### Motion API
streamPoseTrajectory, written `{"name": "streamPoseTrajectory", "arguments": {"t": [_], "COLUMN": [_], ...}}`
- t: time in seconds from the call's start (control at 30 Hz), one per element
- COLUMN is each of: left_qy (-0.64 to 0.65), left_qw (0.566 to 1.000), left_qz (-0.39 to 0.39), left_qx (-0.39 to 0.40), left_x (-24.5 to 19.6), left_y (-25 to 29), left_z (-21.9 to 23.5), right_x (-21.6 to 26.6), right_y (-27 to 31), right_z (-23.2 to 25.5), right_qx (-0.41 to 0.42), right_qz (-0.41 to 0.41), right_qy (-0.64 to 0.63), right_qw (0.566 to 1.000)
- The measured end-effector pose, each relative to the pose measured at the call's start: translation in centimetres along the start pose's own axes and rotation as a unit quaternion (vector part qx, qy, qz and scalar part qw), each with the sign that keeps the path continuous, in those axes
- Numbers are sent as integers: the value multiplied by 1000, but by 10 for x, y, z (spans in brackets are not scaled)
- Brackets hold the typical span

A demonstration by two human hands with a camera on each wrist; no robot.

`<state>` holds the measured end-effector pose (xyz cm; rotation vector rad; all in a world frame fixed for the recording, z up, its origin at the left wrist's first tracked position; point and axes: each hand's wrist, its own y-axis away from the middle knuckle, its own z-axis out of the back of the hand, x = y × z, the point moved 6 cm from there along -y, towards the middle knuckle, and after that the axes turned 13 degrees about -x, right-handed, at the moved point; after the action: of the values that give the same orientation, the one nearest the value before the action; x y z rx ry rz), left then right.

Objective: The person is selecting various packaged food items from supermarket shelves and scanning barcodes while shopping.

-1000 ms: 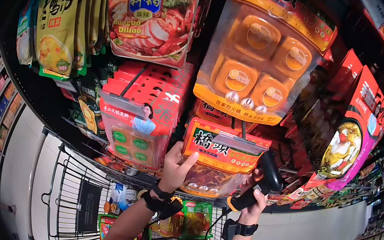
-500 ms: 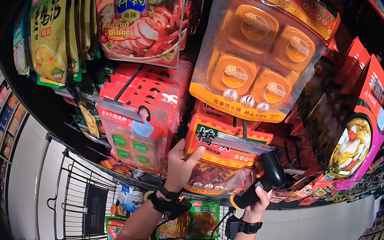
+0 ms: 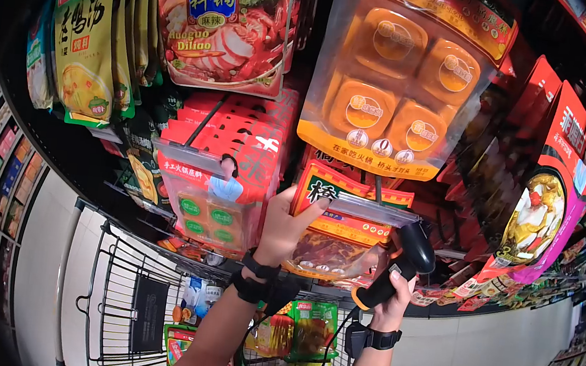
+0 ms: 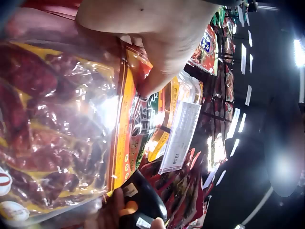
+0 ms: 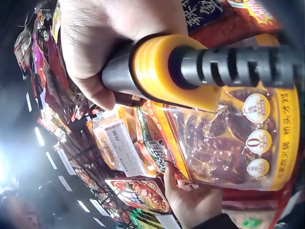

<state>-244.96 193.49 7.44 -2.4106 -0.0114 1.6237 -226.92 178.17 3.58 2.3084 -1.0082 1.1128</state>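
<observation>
Red and orange at its top, clear below, a food packet (image 3: 334, 252) hangs on a shop rack in front of you, centred in the head view. Its long axis runs close to upright: the printed header is at the top, the see-through window with dark red-brown chunks is underneath, and the bottom edge sits just above your cart (image 3: 148, 314). Its printed face is turned toward you.

Your left hand (image 3: 281, 232) pinches the packet by its left edge, thumb across the front of the header and fingers behind. A price label (image 5: 123, 145) reading 23.50 juts out in front of the header, near that thumb; a black hook (image 3: 379, 190) shows behind it.

Your right hand (image 3: 393, 304) has its fingers curled round the handle of a black scanner (image 3: 414, 249), just beside the packet's right edge. The scanner's long axis slants, head to the upper right, orange-collared end to the lower left, where a ribbed cord (image 5: 243, 67) leaves it. Which way its window faces, you cannot tell from these views.

Above the packet hangs a larger pack of orange blocks (image 3: 392, 86). To its left are red packs with green round labels (image 3: 207, 220). Green-edged packets (image 3: 313, 328) lie in the cart.
</observation>
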Motion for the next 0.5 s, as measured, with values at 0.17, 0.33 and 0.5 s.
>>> {"name": "streamPoseTrajectory", "arguments": {"t": [0.17,0.33,0.5], "left_qy": [-32,-52,-42], "left_qw": [998,991,988], "left_qz": [-47,-96,-110], "left_qx": [-40,-83,-97], "left_x": [-18,-20,-31], "left_y": [-5,-13,-13], "left_z": [-11,-18,-24], "right_x": [0,1,13], "right_y": [-1,-2,1], "right_z": [1,-3,-18], "right_qx": [8,9,41], "right_qz": [5,14,59], "right_qy": [9,2,-34], "right_qw": [1000,1000,997]}}
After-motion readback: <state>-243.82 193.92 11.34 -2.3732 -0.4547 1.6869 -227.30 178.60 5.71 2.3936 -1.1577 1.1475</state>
